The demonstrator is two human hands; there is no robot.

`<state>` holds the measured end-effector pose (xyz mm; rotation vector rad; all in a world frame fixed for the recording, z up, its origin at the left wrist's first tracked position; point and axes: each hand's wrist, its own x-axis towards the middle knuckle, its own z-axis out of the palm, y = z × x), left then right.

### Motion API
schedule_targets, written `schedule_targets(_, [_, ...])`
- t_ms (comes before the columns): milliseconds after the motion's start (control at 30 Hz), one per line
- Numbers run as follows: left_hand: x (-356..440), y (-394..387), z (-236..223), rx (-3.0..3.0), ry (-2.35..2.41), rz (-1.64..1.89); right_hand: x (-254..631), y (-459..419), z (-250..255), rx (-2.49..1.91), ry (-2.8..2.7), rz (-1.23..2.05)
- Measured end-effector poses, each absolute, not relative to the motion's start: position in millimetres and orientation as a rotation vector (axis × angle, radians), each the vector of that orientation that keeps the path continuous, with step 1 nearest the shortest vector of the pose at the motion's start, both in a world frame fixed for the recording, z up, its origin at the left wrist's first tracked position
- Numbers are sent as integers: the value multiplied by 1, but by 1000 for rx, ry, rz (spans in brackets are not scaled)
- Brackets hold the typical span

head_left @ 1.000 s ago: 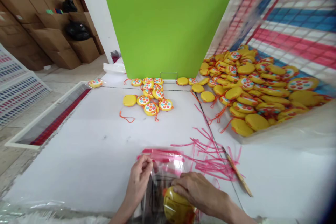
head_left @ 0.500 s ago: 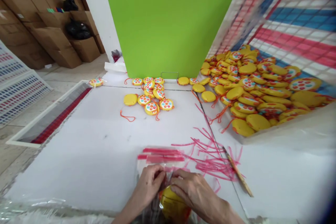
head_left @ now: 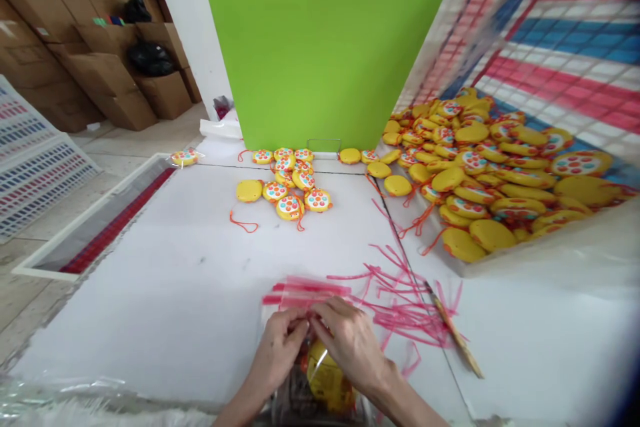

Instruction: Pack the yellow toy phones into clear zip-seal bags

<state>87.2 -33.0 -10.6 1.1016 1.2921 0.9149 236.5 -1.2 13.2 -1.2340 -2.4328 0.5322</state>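
My left hand (head_left: pixel 284 341) and my right hand (head_left: pixel 350 339) meet over a clear plastic bag (head_left: pixel 287 400) close to my body. Thumbs and fingertips of both are pinched together at the bag's top edge. Inside the bag, under my right hand, lies a yellow toy (head_left: pixel 327 377) with some orange on it. Just beyond my fingers are flat clear bags with pink strips (head_left: pixel 305 285), partly covered by my hands. The exact fold of plastic between my fingertips is hard to make out.
Loose pink strips (head_left: pixel 410 317) lie to the right beside a thin wooden-handled tool (head_left: pixel 457 333). Several yellow toys with coloured dots (head_left: pixel 290 207) rest mid-table. A large heap of them (head_left: pixel 480 173) fills the right side. A green panel (head_left: pixel 325 47) stands behind.
My right hand has moved up and left, bringing its fingertips against those of my left hand. More of the yellow toy in the bag shows, and the pink strip at the top has shifted.
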Motion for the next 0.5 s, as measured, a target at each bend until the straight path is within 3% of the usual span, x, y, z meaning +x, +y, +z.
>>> schedule_targets(233, [96, -36, 2, 1349, 1431, 888, 227, 6, 11, -1236, -2403, 435])
schedule_targets(500, [84, -41, -11, 1112, 1345, 897, 309, 25, 24, -1674, -1929, 532])
